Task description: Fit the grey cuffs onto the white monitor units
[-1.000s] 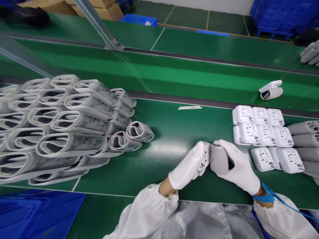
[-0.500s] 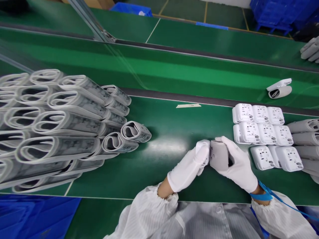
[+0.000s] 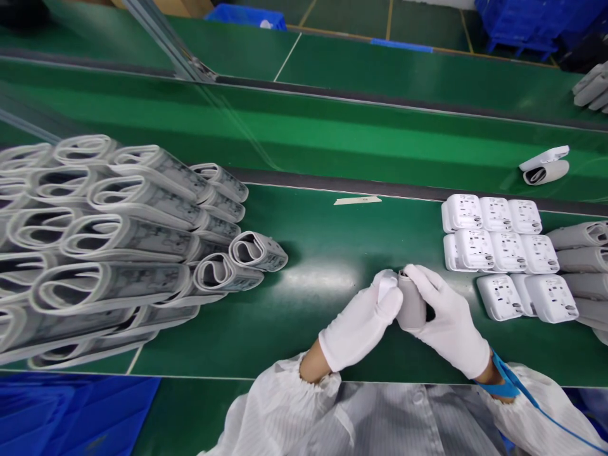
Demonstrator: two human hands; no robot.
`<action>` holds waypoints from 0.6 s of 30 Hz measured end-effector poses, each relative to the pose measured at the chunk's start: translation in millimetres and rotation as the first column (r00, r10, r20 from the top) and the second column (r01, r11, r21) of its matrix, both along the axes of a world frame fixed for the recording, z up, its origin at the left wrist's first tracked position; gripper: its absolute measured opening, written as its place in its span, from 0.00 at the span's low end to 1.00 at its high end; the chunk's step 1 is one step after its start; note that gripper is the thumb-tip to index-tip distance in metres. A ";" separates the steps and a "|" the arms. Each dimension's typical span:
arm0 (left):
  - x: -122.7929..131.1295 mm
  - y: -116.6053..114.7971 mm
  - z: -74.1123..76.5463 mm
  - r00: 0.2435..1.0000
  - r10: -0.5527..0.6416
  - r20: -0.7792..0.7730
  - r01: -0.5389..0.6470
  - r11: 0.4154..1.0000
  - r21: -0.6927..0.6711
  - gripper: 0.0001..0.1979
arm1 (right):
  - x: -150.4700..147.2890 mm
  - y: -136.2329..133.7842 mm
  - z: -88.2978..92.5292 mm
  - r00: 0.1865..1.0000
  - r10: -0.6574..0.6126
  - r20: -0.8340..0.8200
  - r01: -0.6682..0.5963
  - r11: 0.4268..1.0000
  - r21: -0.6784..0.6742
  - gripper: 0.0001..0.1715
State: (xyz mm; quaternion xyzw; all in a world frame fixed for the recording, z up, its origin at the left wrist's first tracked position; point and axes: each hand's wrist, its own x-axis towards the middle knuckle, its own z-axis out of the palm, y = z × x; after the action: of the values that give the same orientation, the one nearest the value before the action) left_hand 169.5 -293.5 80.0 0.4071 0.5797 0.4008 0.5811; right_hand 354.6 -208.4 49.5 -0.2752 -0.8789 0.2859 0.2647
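Since the earlier shot, the cuff has swung more upright and the monitor has mostly disappeared behind the glove. The left hand (image 3: 361, 323), in a white fabric glove, has its fingers (image 3: 389, 297) curled narrow around a white plastic blood pressure monitor (image 3: 387, 285), and only a sliver of it shows. The right hand (image 3: 449, 323), also white-gloved, wraps its fingers (image 3: 422, 285) around a rolled grey fabric cuff (image 3: 411, 305), which stands tilted just above the green belt, right up against the monitor. The glove blocks the join, so I can't tell if they're connected. A blue wrist strap (image 3: 503, 383) circles the right wrist below a white striped cleanroom sleeve (image 3: 532, 411). To the left sits a big stack of rolled grey printed cuffs (image 3: 128, 244) on the green conveyor belt (image 3: 294, 335), well apart from the hands. To the right, white monitors (image 3: 496, 250) are lined up in tidy rows, with more grey cuffs (image 3: 582, 250) just beside them. A pale paper strip (image 3: 357, 201) lies near the belt's far edge. On the next belt over, a white monitor with a cuff (image 3: 545, 166) lies alone, and blue plastic crates (image 3: 517, 19) sit beyond.
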 end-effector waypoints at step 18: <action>7.9 0.0 -1.8 0.855 -0.046 -0.516 0.032 0.999 -0.036 0.37 | -10.8 0.7 29.7 0.989 -0.133 -0.064 0.039 0.653 -0.756 0.14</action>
State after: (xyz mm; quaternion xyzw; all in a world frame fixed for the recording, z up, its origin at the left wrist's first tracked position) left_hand 177.4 -293.5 78.2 0.5037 0.7112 0.2575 0.4174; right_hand 343.8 -207.8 79.2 -0.3845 -0.6512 0.6262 0.1898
